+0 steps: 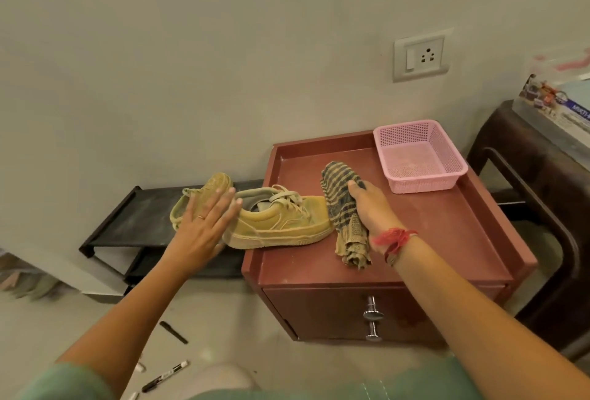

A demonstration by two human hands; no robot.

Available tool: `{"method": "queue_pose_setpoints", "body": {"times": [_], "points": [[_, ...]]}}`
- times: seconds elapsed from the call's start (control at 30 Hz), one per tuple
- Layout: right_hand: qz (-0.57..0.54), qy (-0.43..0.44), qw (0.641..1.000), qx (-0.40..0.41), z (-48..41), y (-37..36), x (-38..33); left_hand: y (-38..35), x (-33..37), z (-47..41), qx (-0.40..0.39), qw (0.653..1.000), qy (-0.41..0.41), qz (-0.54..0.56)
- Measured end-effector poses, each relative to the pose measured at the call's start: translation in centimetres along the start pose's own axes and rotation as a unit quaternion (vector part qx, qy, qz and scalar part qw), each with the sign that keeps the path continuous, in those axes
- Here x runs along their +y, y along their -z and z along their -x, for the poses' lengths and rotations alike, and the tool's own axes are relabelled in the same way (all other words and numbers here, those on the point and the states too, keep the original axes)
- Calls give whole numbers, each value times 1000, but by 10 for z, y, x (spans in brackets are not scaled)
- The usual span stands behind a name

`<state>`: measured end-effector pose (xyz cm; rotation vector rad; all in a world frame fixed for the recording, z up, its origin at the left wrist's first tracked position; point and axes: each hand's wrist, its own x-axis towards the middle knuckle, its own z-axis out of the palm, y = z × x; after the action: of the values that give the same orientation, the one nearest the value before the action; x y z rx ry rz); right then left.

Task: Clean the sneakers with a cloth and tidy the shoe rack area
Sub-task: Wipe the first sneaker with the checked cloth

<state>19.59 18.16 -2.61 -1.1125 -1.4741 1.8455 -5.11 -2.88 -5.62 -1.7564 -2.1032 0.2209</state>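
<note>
**Sneaker on cabinet, cloth under right hand**

Near sneaker (281,224) sits upright on the cabinet (447,230) top, at its 9 o'clock edge, heel hanging a bit past the edge, toe twd 3 o'clock. Tan/yellow, laces loose, looks dusty. Second sneaker (199,195), same colour, lies behind it at approx 10 o'clock, on or above the black rack (134,221); can't tell which, as the hand covers part of it.

Left hand (204,224) is spread flat, fingers apart and straight, holding nothing. It's in front of the heel of the near sneaker and part of the 2nd one; contact w/ either can't be told. Ring on one finger.

Cloth (343,208), striped dark/tan, lies bunched on the cabinet top just at 3 o'clock of the near sneaker's toe, touching or almost. Right hand (370,208) rests palm-down on it, fingers curled over the cloth's right side in a loose grasp. Red thread (394,238) round that wrist.

Pink basket (421,157) stands at the cabinet's 1 o'clock corner, apart from the cloth. Cabinet is red-brown w/ raised rim, metal handle (373,316) on the front.

Rack stands low against the wall at 9 o'clock of the cabinet. Marker (166,375) on the floor at 7 o'clock. Wall socket (423,55) at 12 o'clock above the basket.
</note>
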Motion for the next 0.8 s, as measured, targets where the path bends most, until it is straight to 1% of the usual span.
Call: {"method": "queue_pose_setpoints", "body": {"times": [0.1,0.23,0.33,0.47,0.53,0.63,0.73,0.8], "points": [[13,12,1000,-24,2,-4,0,-2,-3,-8,14,1000,-13,-12],[35,30,997,-61,1,-11,4,-1,-2,-21,64,997,-31,-8],[42,36,997,-62,-3,-14,4,9,-4,-31,47,998,-47,-6],[11,27,998,-47,-7,-13,-2,28,-10,-31,22,994,-100,-20],[0,16,999,-41,-8,-11,-4,40,-10,-27,10,994,-109,-28],[-13,15,999,-31,-10,-10,-4,54,-13,-11,38,997,-63,-23],[-46,16,999,-16,-14,-10,1,65,-21,7,108,994,5,-2],[-58,11,998,-5,-11,-8,4,67,-26,12,140,989,49,10]]}}
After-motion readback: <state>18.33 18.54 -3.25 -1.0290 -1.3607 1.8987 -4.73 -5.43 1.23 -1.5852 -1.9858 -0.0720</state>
